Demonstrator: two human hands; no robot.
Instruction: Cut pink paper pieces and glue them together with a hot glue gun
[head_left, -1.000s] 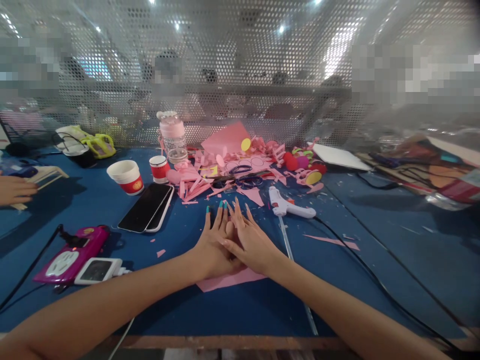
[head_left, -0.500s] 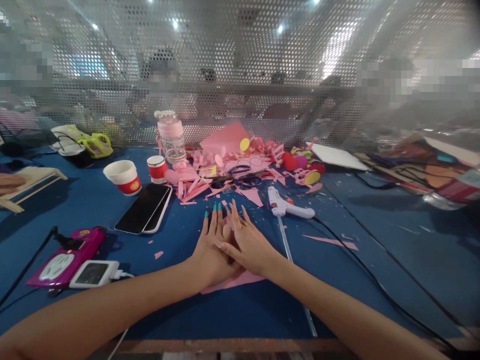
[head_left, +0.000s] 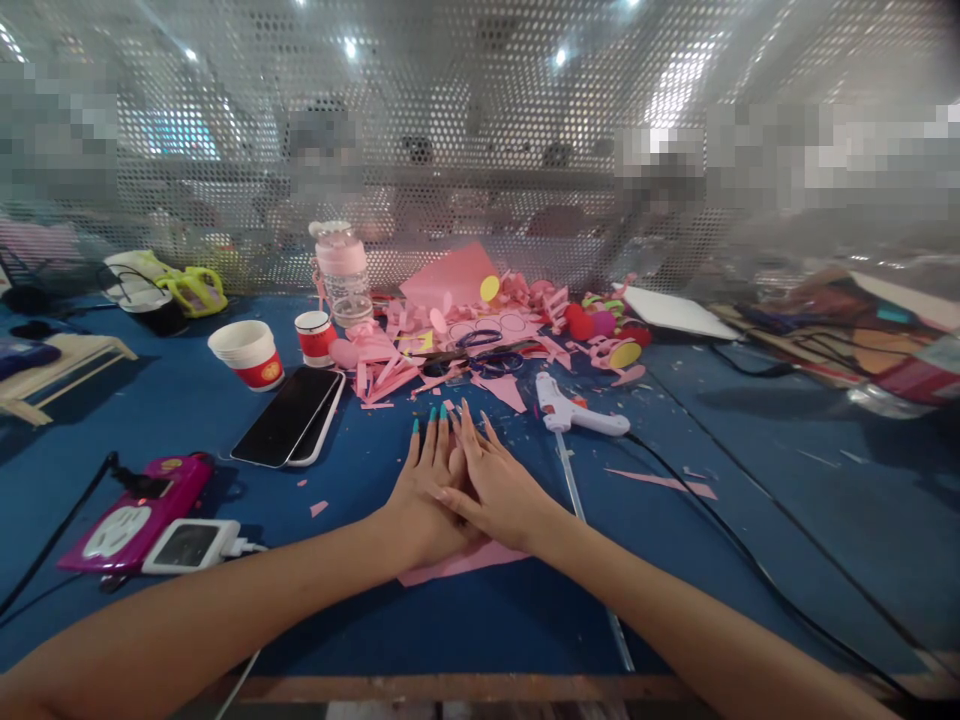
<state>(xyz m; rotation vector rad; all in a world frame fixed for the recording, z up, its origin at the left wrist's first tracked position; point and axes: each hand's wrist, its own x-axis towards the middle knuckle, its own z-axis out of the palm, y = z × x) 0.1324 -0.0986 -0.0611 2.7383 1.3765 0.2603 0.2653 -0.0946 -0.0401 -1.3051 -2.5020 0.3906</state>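
Observation:
My left hand point(head_left: 424, 515) lies flat with its fingers stretched forward and teal nails showing. Partly across it rests my right hand point(head_left: 506, 495), also flat, its thumb over the left one's palm side. Beneath both is a sheet of pink paper point(head_left: 465, 567), with only its near edge showing. Whether anything else is under the palms is hidden. To the right of my hands lies a white glue gun point(head_left: 577, 412), with a clear glue stick point(head_left: 568, 470) extending from its tip area toward the table's front edge.
Behind my hands spreads a heap of pink foam or paper scraps point(head_left: 382, 365) with scissors point(head_left: 495, 362). At left are phones point(head_left: 289, 415), paper cups point(head_left: 247, 352), a bottle point(head_left: 343, 265) and a magenta power strip point(head_left: 139, 515). A black cord point(head_left: 720, 525) crosses the right side.
My hands have barely moved and stay pressed together over the pink paper. At the far left, another person's hand has left the small wooden frame, and something dark blue shows there.

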